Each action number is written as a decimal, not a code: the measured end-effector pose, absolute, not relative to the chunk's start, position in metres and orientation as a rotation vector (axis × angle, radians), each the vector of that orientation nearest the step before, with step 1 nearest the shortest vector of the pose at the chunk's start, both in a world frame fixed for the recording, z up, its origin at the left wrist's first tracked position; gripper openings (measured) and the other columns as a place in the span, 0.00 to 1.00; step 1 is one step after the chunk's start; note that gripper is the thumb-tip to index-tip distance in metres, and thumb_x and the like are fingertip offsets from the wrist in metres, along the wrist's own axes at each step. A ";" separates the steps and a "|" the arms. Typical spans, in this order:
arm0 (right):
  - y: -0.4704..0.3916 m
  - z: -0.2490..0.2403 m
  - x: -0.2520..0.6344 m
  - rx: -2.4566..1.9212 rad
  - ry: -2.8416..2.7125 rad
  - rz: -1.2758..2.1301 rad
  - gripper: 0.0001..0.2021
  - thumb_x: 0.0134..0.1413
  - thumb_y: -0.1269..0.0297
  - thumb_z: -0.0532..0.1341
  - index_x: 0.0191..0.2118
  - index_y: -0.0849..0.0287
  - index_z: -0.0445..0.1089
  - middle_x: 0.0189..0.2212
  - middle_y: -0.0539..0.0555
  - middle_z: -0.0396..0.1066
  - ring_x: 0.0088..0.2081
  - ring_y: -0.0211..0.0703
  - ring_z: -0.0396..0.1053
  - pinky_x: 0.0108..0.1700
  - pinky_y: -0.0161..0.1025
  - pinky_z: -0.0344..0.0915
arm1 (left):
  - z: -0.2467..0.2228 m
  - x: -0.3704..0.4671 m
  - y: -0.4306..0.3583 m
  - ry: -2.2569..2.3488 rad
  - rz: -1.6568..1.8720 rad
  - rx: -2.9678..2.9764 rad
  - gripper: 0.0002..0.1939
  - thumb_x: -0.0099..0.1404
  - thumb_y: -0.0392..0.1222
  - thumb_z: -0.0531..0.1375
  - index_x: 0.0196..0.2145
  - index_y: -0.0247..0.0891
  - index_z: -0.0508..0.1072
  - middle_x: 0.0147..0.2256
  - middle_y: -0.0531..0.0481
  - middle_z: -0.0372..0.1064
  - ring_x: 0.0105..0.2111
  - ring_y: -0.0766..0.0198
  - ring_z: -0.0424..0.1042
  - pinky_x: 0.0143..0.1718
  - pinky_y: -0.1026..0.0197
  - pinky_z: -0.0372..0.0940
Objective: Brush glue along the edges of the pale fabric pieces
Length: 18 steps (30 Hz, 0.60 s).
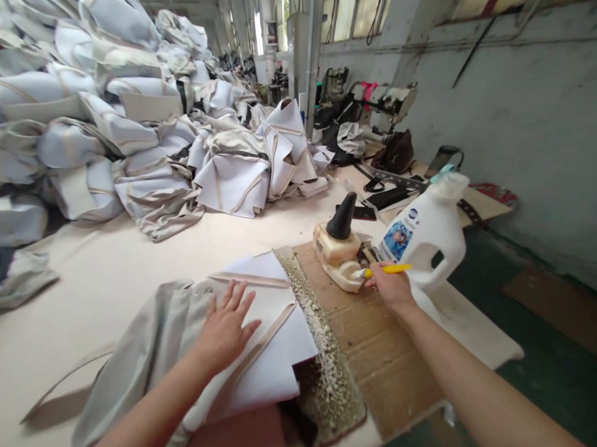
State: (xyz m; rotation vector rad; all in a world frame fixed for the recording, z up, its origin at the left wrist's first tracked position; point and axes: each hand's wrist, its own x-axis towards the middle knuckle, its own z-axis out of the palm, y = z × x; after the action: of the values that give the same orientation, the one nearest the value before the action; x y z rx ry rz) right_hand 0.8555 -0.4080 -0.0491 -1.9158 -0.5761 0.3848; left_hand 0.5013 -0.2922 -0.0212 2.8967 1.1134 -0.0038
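Note:
My left hand (pixel 229 325) lies flat with fingers spread on a grey and white sewn fabric piece (pixel 266 365), which has tan seam strips and a strap at its left. In my right hand (pixel 389 281) is a yellow-handled brush (pixel 397 269), its whitish tip at the low open lip of a cream glue pot (pixel 337 255). A black cone (pixel 342 216) stands on top of the pot. Under the fabric's right edge is a board (pixel 338 379) crusted with dried glue.
A flat sheet of cardboard (pixel 372 347) lies below the pot. Behind my right hand stands a white plastic jug (pixel 426 223). Heaped fabric pieces (pixel 94 106) fill the left and back. A dark phone (pixel 356 212) and sewing machine (pixel 385 101) are farther off. The table's edge (pixel 502 354) runs along the right.

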 end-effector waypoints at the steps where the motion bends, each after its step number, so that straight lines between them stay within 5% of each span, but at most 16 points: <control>1: -0.401 -0.051 0.857 -1.962 -0.607 0.407 0.07 0.44 0.61 0.57 0.23 0.58 0.66 0.09 0.47 0.62 0.16 0.41 0.64 0.23 0.37 0.59 | -0.029 0.512 -0.284 1.123 -0.046 2.890 0.27 0.63 0.53 0.48 0.58 0.43 0.57 0.62 0.47 0.40 0.62 0.46 0.36 0.55 0.32 0.40; 7: -0.382 -0.056 0.864 -2.146 -0.737 0.463 0.08 0.42 0.66 0.58 0.17 0.56 0.64 0.07 0.47 0.59 0.17 0.41 0.61 0.24 0.38 0.56 | -0.076 0.545 -0.263 1.064 -0.187 2.831 0.28 0.64 0.55 0.47 0.60 0.47 0.53 0.62 0.48 0.39 0.62 0.49 0.35 0.54 0.32 0.22; 18: -0.414 -0.027 0.873 -2.191 -0.729 0.443 0.11 0.48 0.58 0.54 0.24 0.59 0.67 0.13 0.50 0.66 0.21 0.43 0.66 0.29 0.40 0.62 | -0.107 0.541 -0.269 1.047 -0.192 2.832 0.29 0.64 0.55 0.45 0.60 0.44 0.53 0.62 0.47 0.40 0.63 0.52 0.33 0.57 0.40 0.20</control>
State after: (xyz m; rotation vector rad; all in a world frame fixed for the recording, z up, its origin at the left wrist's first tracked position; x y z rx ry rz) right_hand 0.8733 -0.4143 -0.0269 -2.1906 -0.7293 0.4432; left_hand 0.5406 -0.2687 -0.1067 2.8320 1.0465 -0.1924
